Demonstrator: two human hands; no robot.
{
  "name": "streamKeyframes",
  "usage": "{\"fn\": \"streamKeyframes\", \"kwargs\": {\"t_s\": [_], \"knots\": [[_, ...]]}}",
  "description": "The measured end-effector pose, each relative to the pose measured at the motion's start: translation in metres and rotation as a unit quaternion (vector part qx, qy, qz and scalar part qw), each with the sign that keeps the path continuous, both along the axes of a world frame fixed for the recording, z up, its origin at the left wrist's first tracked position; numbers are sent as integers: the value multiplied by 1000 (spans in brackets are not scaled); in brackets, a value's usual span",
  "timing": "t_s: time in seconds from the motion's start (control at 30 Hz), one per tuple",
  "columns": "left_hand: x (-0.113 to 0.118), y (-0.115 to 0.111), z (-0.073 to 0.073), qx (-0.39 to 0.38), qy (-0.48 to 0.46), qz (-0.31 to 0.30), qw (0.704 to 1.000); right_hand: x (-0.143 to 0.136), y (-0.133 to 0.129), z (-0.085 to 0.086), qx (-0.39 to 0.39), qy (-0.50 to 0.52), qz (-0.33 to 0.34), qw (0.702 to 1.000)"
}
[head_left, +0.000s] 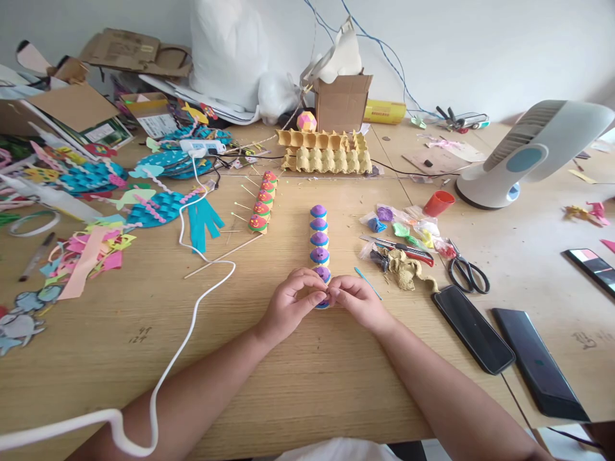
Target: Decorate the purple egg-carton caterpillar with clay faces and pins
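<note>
A strip of egg-carton cups (319, 239) with purple and blue clay on its domes runs away from me along the table. Over its near end, my left hand (298, 298) and my right hand (355, 299) meet with thumbs and fingertips pinched together. Whatever sits between the fingertips is too small or too hidden to make out. Both hands partly cover the two nearest domes. To the right of my right hand lies a thin blue stick (368, 283). Another cup strip (262, 203), with red and green domes, stands farther left with thin sticks poking out.
Bags of coloured clay (403, 229), a utility knife (403, 248), scissors (466, 269), and a phone (473, 328) lie to the right. A white cable (192, 320) crosses the left side. Egg cartons (331, 160) and a fan (516, 153) stand at the back.
</note>
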State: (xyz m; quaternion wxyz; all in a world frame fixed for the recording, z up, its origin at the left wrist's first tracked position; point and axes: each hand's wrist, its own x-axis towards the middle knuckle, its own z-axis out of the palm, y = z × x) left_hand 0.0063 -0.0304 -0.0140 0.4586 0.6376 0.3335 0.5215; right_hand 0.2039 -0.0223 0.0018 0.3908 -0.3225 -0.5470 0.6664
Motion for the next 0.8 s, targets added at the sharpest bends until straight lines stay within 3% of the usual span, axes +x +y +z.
{"fn": "streamKeyframes", "kwargs": {"t_s": [0.8], "knots": [[-1,-1,5,57,69,64,994,-2,0,3,39,-28,-11,999]]}}
